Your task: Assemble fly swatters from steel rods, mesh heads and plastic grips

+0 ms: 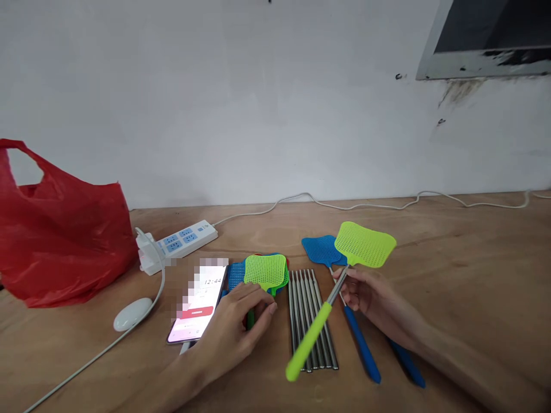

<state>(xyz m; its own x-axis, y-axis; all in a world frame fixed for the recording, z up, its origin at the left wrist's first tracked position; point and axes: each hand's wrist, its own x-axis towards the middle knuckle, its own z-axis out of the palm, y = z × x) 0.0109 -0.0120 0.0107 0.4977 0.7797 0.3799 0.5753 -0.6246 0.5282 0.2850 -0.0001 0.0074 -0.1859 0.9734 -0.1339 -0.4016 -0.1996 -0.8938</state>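
The right hand (370, 298) is pinching the steel shaft of a lime swatter (365, 245), fingers clamped on it just below the mesh head. The swatter is hanging tilted above the middle of the tabletop (473, 275), its head pointing toward the far edge and its lime grip slanting down toward the near edge. Under it, steel rods (310, 315) are lying side by side, and blue swatters (361, 344) are lying just beside them, beneath the right hand. The left hand (241, 332) is curling over the green stem of a stack (266, 271) of swatter heads; whether it is gripping cannot be told. A phone (200, 307) is lying just left of it. A power strip (181, 241) and a red bag (55, 229) are sitting near the far left corner.
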